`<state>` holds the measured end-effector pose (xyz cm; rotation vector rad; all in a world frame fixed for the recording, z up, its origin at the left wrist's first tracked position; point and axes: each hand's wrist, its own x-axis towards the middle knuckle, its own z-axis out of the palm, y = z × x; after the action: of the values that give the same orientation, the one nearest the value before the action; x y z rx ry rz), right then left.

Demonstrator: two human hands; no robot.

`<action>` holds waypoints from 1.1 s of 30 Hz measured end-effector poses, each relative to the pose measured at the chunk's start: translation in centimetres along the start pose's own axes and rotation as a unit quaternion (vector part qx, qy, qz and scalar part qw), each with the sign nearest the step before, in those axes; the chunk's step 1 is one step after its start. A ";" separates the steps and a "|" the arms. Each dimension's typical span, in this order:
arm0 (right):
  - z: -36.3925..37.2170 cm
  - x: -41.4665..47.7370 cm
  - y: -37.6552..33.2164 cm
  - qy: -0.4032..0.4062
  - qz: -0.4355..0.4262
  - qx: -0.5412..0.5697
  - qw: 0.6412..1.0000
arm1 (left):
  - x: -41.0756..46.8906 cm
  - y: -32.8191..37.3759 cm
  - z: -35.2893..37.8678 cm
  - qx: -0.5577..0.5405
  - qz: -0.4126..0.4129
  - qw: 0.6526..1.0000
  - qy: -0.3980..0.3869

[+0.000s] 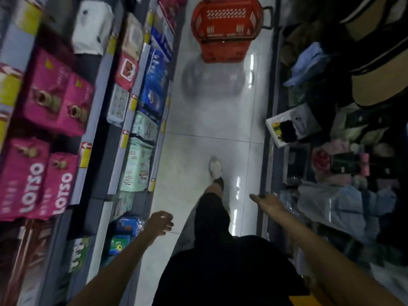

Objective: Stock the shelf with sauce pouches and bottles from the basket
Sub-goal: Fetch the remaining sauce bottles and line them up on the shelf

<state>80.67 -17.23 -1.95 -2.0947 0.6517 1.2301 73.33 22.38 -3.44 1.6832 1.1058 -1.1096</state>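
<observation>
Aisle floor (205, 120) | pink packs (33, 180): LOTSO | red basket (225, 44) | left hand (160, 223), right hand (267, 200): grip slack

The basket (223, 48) stood on the floor (209, 111) at the far end of the aisle, straight ahead. The left shelves (100, 120) carried packs (55, 93), and the right shelves (272, 89) carried mixed goods, with a box (293, 127) jutting from their edge. The left hand (160, 223) hung beside the left shelves and the right hand (268, 202) near the right ones, with a foot (215, 167) on the floor ahead of them.
</observation>
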 end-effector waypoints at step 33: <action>-48.4 40.8 -48.7 0.068 0.025 0.077 0.994 | 21.2 85.5 -11.4 0.140 0.153 0.978 0.001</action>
<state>160.17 -22.62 -7.36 -2.0569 0.8370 1.0351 161.74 13.85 -6.74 1.9943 0.6815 -1.1005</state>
